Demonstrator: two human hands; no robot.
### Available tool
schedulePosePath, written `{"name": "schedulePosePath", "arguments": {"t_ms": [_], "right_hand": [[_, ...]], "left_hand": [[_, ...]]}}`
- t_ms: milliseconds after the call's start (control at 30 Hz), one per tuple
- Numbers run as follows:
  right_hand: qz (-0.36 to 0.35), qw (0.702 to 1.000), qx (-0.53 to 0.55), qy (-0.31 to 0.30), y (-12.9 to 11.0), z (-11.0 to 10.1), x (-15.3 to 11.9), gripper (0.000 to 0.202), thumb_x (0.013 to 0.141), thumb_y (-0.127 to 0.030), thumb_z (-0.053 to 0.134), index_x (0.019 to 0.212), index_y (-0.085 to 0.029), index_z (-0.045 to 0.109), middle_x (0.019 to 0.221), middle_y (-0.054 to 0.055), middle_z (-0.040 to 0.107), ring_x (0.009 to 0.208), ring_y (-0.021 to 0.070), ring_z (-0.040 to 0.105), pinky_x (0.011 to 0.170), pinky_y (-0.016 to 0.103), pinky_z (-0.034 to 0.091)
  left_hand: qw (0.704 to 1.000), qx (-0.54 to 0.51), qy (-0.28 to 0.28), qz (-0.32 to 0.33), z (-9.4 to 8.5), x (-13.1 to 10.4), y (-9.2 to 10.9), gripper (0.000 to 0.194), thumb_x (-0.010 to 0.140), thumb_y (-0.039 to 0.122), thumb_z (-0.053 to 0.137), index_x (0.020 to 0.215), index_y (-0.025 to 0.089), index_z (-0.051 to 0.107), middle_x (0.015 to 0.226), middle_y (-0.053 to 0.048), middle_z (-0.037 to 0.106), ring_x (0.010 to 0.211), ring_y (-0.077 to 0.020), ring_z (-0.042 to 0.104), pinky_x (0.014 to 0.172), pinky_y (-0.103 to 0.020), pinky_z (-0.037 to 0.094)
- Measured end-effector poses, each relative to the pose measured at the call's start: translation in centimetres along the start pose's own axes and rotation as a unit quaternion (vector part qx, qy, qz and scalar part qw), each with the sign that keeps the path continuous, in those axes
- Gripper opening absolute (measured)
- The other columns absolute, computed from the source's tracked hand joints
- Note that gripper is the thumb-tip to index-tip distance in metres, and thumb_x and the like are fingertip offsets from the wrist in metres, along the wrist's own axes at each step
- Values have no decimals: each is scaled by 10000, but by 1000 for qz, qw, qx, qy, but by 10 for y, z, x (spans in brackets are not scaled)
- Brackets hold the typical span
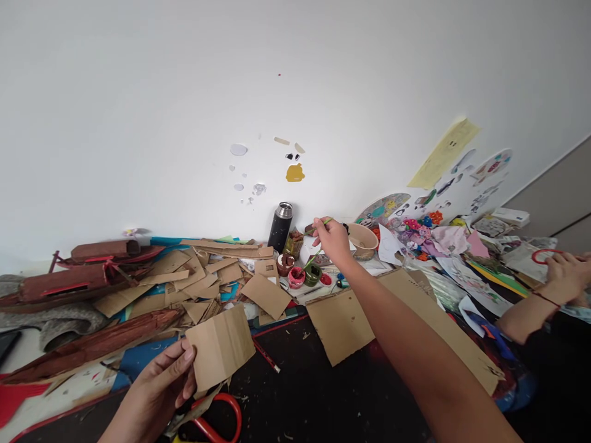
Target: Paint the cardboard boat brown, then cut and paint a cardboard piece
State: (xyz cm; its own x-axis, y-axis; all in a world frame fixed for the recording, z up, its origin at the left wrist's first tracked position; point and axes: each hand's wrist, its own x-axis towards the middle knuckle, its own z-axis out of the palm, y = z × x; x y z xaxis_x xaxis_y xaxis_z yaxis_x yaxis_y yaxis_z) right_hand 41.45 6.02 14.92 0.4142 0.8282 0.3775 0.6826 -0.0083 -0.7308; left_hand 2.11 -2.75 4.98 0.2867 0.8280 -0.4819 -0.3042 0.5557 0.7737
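My left hand (173, 375) pinches a small creased piece of cardboard (221, 347) by its left edge, above the dark table. My right hand (330, 237) reaches to the back, above the paint jars, with its fingers closed on a thin green paintbrush (327, 220). Just below it, another thin green stick (314, 256) slants up out of the jar of red paint (296, 278). Beside that stand a jar of dark green paint (313, 275) and a jar of brown paint (285, 264).
Cardboard scraps (203, 277) and brown model boats (69, 283) cover the left. A black flask (281, 226) and a tan bowl (362, 240) stand near the wall. Red-handled scissors (221, 418) lie in front. At right, another person's hand (563, 277) holds something with a red loop.
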Motion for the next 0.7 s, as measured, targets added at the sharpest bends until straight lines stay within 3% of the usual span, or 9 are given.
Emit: {"name": "schedulePosePath", "arguments": {"t_ms": [267,400,567,700], "right_hand": [[-27,999,-12,-11,-13,-4,-7,433,1096,-536,462,835,-228,619,614,-22,670,485,151,681,572,257,477],[-40,999,-17,14,-11,-5,-10,429,1106,-527,440,852,-228,614,626,-26,677,499,144,683,604,254,485],[-31,999,-15,-11,-4,-4,-12,505,1087,-628,434,846,-226,624,635,-9,682,490,151,676,565,258,482],[-17,997,48,49,-7,-7,-17,581,1050,-737,419,831,-232,604,599,-3,640,479,165,659,508,260,469]], "left_hand": [[1000,7,-4,-6,-2,3,-2,615,438,595,1031,675,174,650,439,26,499,404,-71,336,415,-182,269],[1000,17,-5,-6,-1,2,-2,642,420,628,1024,661,175,638,431,24,493,404,-73,338,415,-180,263],[1000,24,-20,-3,-4,3,-4,609,478,617,1016,662,166,651,440,3,520,410,-77,348,423,-186,285],[999,22,-29,0,-4,3,-3,599,495,608,1013,645,160,644,433,-5,514,405,-72,341,425,-188,281]]}}
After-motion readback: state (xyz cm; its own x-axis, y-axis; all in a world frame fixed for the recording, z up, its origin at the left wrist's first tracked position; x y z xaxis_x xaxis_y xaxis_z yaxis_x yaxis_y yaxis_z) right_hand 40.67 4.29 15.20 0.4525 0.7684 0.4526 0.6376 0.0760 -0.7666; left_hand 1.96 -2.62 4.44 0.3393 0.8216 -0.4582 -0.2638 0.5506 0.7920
